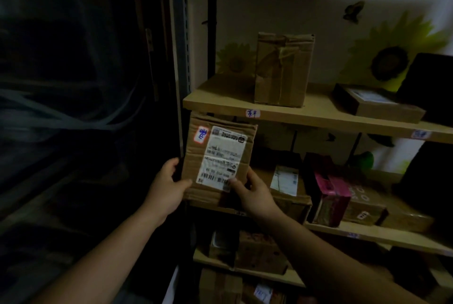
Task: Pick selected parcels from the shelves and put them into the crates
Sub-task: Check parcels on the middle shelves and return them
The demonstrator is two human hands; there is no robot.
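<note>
At the left end of the shelving, just beside the metal upright (181, 58), you hold a cardboard parcel (193, 156) in both hands in front of the middle tier. It stands upright and slightly tilted, with its labelled face towards you. Its top edge reaches up to the front edge of the upper shelf board (318, 112). Whether its bottom rests on the board below cannot be told.

Your left hand (166, 188) grips the lower left edge, with the thumb laid across the front face and the fingers curled round the side. Your right hand (252, 193) grips the lower right corner, its thumb pressed on the bottom corner of the white shipping label (220, 154) and its fingers wrapped behind the right edge. A small red-bordered sticker (201, 134) sits just beside the label's top left corner.

On the upper board a tall taped box (282, 70) stands near the left end, and a flat box (375, 105) lies well to its right. On the middle shelf board (367, 232), a brown box with a white label (284, 181) sits right behind your right hand, and a pink packet (333, 195) stands further right. More cartons (259, 252) fill the lower tier. Sunflower wallpaper (389, 58) shows behind the shelves.
</note>
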